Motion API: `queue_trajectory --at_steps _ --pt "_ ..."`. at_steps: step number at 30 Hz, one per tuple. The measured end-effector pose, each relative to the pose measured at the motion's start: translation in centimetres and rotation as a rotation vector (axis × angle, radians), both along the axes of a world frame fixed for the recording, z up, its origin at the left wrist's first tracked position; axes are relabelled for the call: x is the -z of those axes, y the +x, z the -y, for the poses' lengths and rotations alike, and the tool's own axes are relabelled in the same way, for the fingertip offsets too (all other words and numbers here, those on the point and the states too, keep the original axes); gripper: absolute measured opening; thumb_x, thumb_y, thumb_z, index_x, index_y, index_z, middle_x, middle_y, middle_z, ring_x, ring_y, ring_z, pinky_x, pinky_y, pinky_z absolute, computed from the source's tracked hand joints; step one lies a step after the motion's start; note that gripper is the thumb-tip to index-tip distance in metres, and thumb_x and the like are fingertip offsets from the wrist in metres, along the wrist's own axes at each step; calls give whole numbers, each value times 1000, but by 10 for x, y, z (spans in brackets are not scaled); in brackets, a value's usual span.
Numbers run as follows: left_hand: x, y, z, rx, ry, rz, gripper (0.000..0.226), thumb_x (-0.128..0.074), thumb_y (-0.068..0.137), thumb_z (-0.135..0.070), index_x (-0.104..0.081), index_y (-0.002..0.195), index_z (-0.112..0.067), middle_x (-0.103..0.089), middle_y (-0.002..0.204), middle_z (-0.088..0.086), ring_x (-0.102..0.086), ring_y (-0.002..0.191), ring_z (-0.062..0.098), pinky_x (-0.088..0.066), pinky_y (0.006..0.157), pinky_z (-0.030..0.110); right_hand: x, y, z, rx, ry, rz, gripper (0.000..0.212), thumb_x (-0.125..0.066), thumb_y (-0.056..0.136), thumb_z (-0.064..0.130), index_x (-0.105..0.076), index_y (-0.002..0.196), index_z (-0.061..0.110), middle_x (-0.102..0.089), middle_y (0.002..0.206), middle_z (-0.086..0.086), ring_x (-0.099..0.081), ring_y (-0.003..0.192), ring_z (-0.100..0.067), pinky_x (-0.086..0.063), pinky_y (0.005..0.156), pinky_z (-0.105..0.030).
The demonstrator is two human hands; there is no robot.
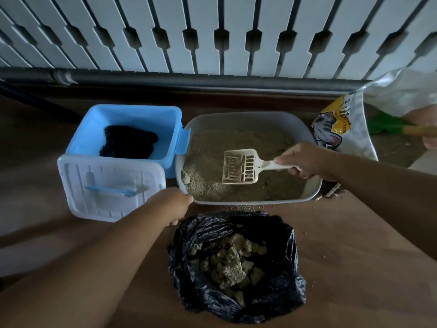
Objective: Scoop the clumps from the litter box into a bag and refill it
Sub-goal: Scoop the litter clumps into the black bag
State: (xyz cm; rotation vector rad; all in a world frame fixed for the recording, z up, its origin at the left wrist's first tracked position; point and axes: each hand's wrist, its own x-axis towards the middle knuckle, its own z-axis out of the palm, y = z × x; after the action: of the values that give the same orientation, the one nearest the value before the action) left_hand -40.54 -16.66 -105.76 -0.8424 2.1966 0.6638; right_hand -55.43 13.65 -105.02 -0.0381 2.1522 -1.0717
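A brown wooden floor (343, 245) carries everything; a grey litter box (314, 185) sits under the right hand (305, 160); a black bag (272, 292) lies nearer than both hands; a blue bin (94, 129) and its white lid (78, 185) sit beyond the left hand (172, 204); a litter sack (350, 129) lies beyond the right hand; spilled grains (246, 207) lie between box and bag.

A single head-worn view looks forward and steeply down from above the floor (354, 245) — close enough that both forearms reach in from the bottom edge. It faces a white slatted wall (212, 31); the wide lens bows those slats outward — no second view shares the scene.
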Motion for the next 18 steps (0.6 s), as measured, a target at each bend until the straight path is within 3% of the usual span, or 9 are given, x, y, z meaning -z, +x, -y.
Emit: queue_trajectory --at_steps 4,8,11,14,18 --pt "11 -6 -5 100 39 -29 43 -40 104 -29 -67 117 1 -71 111 17 -69 102 33 -57 90 42 -13 7 3 -144 172 -101 20 -67 93 30 -73 86 11 -57 52 0 -45 37 -7 -41 48 -20" --pt "16 -8 1 88 135 -40 40 -40 105 -26 -68 113 2 -64 79 5 -61 71 22 -49 62 25 -14 7 23 -282 238 -146 27 -67 93 29 -72 78 8 -56 48 -1 -45 36 -8 -42 54 -23" --pt "19 -7 2 87 164 -53 39 -40 105 -23 -67 115 3 -61 77 3 -58 67 19 -47 60 25 -7 3 35 -311 254 -67 22 -67 92 34 -74 81 17 -57 53 -2 -45 40 -11 -37 48 -22" --pt "23 -7 2 61 204 -58 39 -40 105 -21 -66 117 4 -59 74 1 -57 70 19 -49 72 30 12 10 49 -285 196 38 22 -66 92 38 -76 90 18 -52 58 -2 -40 41 -12 -30 45 -20" --pt "25 -7 1 23 229 -61 38 -40 105 -20 -64 121 6 -54 68 -3 -50 57 9 -41 54 21 32 32 64 -184 73 120 22 -64 94 34 -74 98 14 -45 51 -1 -35 39 -11 -27 43 -19"
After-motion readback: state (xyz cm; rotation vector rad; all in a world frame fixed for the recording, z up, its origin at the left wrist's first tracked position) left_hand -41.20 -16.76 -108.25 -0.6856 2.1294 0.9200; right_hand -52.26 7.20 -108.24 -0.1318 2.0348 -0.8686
